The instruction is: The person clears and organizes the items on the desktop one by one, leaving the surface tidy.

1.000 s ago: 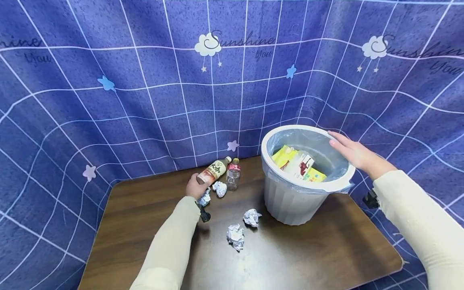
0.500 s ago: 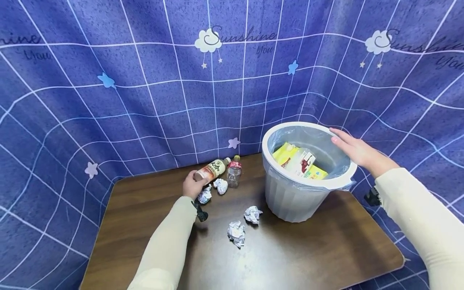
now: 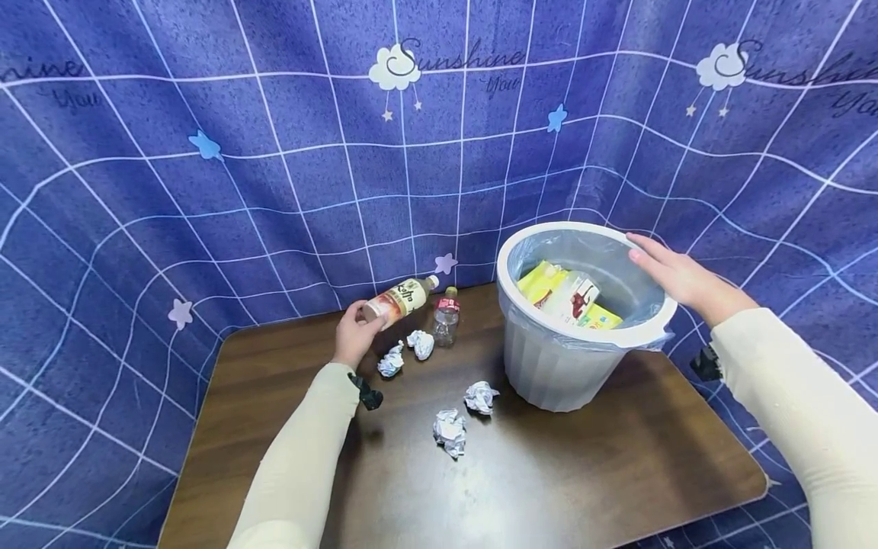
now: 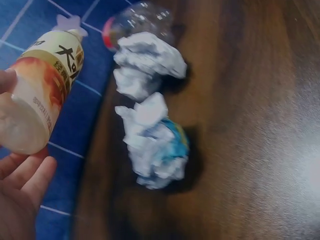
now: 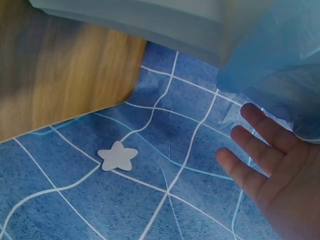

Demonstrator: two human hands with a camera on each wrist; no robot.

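My left hand (image 3: 357,333) grips the base end of a plastic drink bottle (image 3: 400,300) with a cream and orange label. The bottle is tilted, its white cap pointing up and to the right. In the left wrist view the same bottle (image 4: 47,82) is held between thumb and fingers. My right hand (image 3: 686,280) rests at the right rim of a white trash bin (image 3: 559,358) lined with a clear bag. Its fingers look straight in the right wrist view. Inside the bin lie yellow packets (image 3: 542,280) and a clear container with a red-and-white label (image 3: 575,297).
A clear bottle with a red label (image 3: 446,319) stands at the table's back edge. Crumpled paper balls (image 3: 421,345) lie near it, and two more paper balls (image 3: 450,432) sit in front of the bin. A blue curtain (image 3: 288,191) hangs behind the wooden table (image 3: 549,480).
My left hand has lifted the drink bottle up and slightly left, away from the paper balls and the red-label bottle. The right hand stays at the bin's rim.
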